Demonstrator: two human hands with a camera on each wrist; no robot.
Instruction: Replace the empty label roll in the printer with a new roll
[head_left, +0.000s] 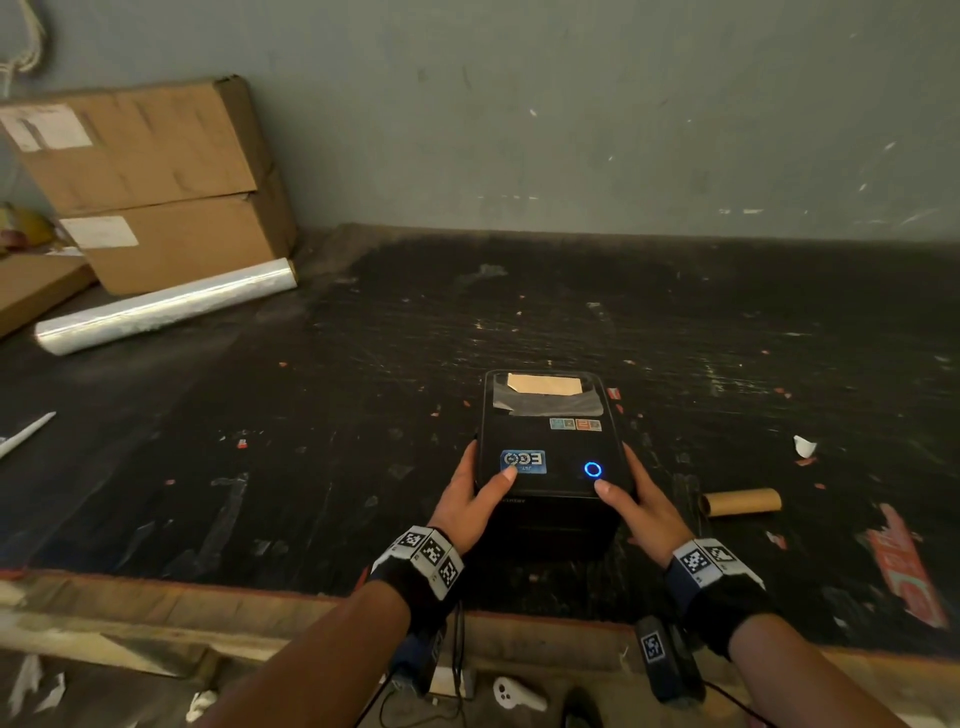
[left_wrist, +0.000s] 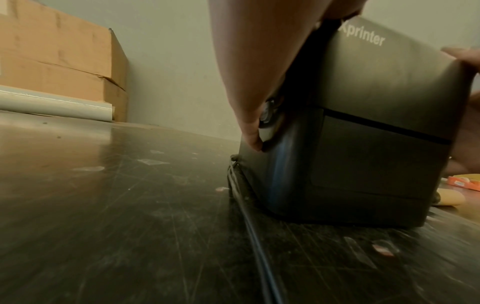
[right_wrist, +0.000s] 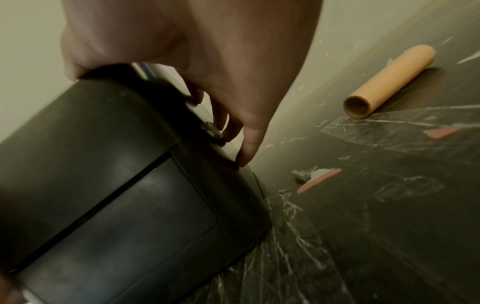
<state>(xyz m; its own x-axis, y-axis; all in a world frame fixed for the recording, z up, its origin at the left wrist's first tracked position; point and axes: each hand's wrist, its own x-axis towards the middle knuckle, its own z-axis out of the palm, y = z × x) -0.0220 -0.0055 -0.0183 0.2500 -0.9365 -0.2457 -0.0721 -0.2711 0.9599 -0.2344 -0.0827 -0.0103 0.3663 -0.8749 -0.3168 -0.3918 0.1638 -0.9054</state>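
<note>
The boxy black plastic label printer (head_left: 550, 457) stood on the scuffed dark worktop (head_left: 260, 415), near the front edge, its lid shut and a blue ring light glowing on top. The person's left hand (head_left: 470, 501) clasped the printer's left flank, thumb laid on the lid and fingers pressed down the side, one fingertip (left_wrist: 255, 142) at the small latch just below the lid seam. The right hand (head_left: 641, 506) mirrored it on the right flank, thumb on the lid by the light, fingers (right_wrist: 246, 152) spread down over the matching latch. Both hands thus held the printer between them.

The casing looked rigid and smooth, probably slick under dry fingers, and the body seemed heavy enough to stay put while the lid was worked. The sensible hold was where the hands already sat: both side latches squeezed together, then the lid lifted from its front edge. A thin black cable (left_wrist: 257, 246) ran from the rear, so dragging the unit risked a snag.

A bare brown cardboard tube (head_left: 740, 502) lay on the worktop to the right, well clear of the printer. No fresh roll could be seen.
</note>
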